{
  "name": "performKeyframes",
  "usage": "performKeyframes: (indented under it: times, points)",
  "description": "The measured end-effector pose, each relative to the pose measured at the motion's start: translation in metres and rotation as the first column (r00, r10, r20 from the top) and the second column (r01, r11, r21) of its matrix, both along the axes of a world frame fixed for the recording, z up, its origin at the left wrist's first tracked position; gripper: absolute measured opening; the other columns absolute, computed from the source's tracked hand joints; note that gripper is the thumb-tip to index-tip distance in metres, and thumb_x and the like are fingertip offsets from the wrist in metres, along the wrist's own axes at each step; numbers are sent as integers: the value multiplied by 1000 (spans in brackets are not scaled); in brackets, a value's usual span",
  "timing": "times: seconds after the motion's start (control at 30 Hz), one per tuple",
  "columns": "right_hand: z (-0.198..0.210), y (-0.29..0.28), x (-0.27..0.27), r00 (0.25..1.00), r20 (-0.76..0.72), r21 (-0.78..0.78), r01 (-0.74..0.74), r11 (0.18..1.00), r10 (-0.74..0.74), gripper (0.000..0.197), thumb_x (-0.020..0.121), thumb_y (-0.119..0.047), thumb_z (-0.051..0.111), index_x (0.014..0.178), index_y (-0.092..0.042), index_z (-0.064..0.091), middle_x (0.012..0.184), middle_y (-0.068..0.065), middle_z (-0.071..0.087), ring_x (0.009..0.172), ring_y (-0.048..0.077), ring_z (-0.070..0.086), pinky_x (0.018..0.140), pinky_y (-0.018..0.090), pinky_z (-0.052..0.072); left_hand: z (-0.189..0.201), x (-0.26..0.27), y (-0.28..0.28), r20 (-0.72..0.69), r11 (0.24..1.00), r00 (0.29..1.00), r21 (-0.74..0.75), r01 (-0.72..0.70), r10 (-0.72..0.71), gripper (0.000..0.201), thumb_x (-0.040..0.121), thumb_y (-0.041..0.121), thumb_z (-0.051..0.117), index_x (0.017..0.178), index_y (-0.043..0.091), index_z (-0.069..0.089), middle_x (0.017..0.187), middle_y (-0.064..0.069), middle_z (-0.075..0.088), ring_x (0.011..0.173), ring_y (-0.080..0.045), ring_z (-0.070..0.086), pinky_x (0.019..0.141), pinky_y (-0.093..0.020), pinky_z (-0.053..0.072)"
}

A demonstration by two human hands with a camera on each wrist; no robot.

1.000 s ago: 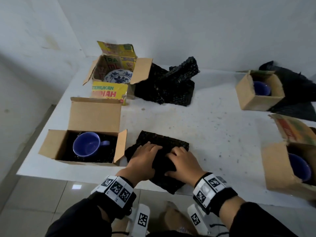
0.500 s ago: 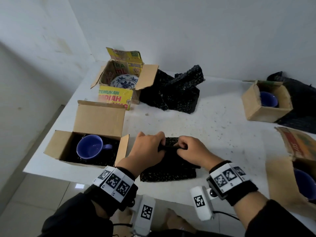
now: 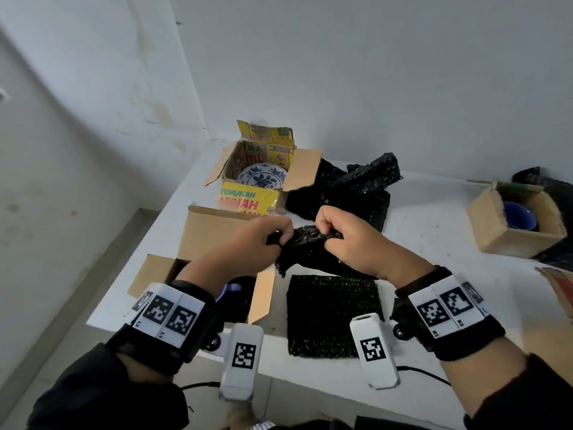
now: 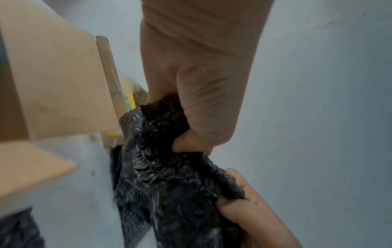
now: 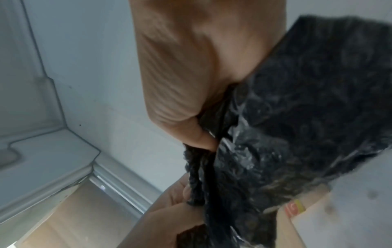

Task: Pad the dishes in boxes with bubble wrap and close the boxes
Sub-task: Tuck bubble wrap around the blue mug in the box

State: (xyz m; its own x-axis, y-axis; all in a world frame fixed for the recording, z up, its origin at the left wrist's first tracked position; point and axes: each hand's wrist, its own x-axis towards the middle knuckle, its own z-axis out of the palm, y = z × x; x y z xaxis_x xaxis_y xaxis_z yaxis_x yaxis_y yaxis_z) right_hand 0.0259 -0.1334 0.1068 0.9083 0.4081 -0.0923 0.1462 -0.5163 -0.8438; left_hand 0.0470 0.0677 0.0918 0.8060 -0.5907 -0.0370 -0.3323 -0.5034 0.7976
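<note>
Both hands hold one crumpled black bubble wrap sheet (image 3: 310,246) in the air above the table. My left hand (image 3: 263,240) pinches its left end, fingers curled round the edge (image 4: 197,109). My right hand (image 3: 350,240) grips the right end (image 5: 180,92). A second black sheet (image 3: 331,315) lies flat on the table just below. To the left stands an open brown box (image 3: 214,231). My left arm hides most of its blue mug, and only the handle (image 3: 231,288) shows.
An open yellow box (image 3: 248,200) with a blue-and-white plate (image 3: 263,178) stands at the back, beside a pile of black bubble wrap (image 3: 350,187). A small brown box (image 3: 496,237) with a blue bowl (image 3: 521,212) is at the right. Another box corner (image 3: 558,277) shows at the right edge.
The hands went from pressing on the black wrap near the table edge to lifting one sheet up and away from me. A flat sheet stays on the table.
</note>
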Motion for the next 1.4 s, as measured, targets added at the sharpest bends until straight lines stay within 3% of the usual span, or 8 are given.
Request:
performKeyframes:
  times: [0.17, 0.33, 0.47, 0.7, 0.8, 0.9, 1.13, 1.4]
  points:
    - [-8, 56, 10, 998, -51, -19, -49, 999, 48, 14, 90, -29, 60, 85, -19, 51, 87, -9, 46, 80, 1, 45, 72, 20, 34, 3, 1, 61, -72, 997, 996, -66, -51, 46, 12, 80, 33, 57, 83, 27, 67, 84, 7, 64, 79, -3, 59, 74, -18, 45]
    - [-34, 107, 14, 995, -38, -102, -92, 990, 89, 16, 87, -11, 58, 95, -23, 51, 98, 5, 56, 92, 20, 55, 83, 34, 44, -22, -5, 124, -95, 975, 975, 117, -191, 203, 42, 79, -4, 61, 91, 37, 59, 95, 10, 64, 82, -2, 61, 80, -22, 49]
    - [-55, 138, 11, 987, -112, -266, -141, 954, 114, 38, 83, -10, 58, 114, -31, 48, 106, 11, 60, 96, 27, 58, 83, 39, 49, -44, -14, 158, -122, 933, 937, 197, -302, 328, 40, 74, 5, 73, 88, 38, 56, 90, 15, 65, 79, -4, 59, 76, -22, 47]
    - [-94, 175, -4, 971, 34, -442, -198, 875, 237, 29, 84, -4, 52, 103, -20, 65, 103, 1, 51, 91, 23, 52, 73, 29, 41, -81, -28, 179, 48, 876, 941, 354, -329, 334, 26, 72, 8, 71, 82, 32, 71, 74, 21, 56, 69, 0, 53, 60, -7, 39]
    - [-109, 180, -14, 955, 147, -448, -169, 878, 259, 22, 85, -3, 52, 96, -13, 69, 92, 1, 46, 83, 23, 51, 65, 28, 35, -92, -32, 185, 190, 909, 944, 271, -316, 271, 26, 67, 15, 70, 87, 31, 72, 93, 19, 62, 94, -4, 54, 79, -20, 43]
    - [-119, 182, -23, 921, 264, -497, -126, 859, 288, 15, 76, -4, 63, 84, -13, 73, 82, 3, 51, 76, 23, 55, 55, 26, 38, -105, -33, 193, 249, 900, 918, 238, -366, 308, 57, 65, 30, 67, 121, 30, 59, 136, 2, 50, 133, -19, 38, 102, -35, 35]
    - [-117, 190, -37, 864, 367, -632, -39, 774, 344, 14, 61, -9, 75, 67, -22, 71, 72, 1, 52, 65, 21, 52, 50, 26, 33, -120, -39, 188, -183, 901, 885, 166, -401, 428, 84, 86, 12, 58, 152, 23, 7, 160, 8, 1, 146, -11, -10, 120, -33, 7]
    - [-130, 178, -46, 893, 422, -465, 64, 883, 158, 19, 63, 3, 52, 71, -12, 61, 70, 3, 44, 52, 12, 31, 38, 22, 23, -127, -38, 190, -413, 895, 822, -37, -445, 392, 93, 58, 40, 53, 147, 26, 28, 158, 13, 3, 146, -7, -1, 119, -41, 18]
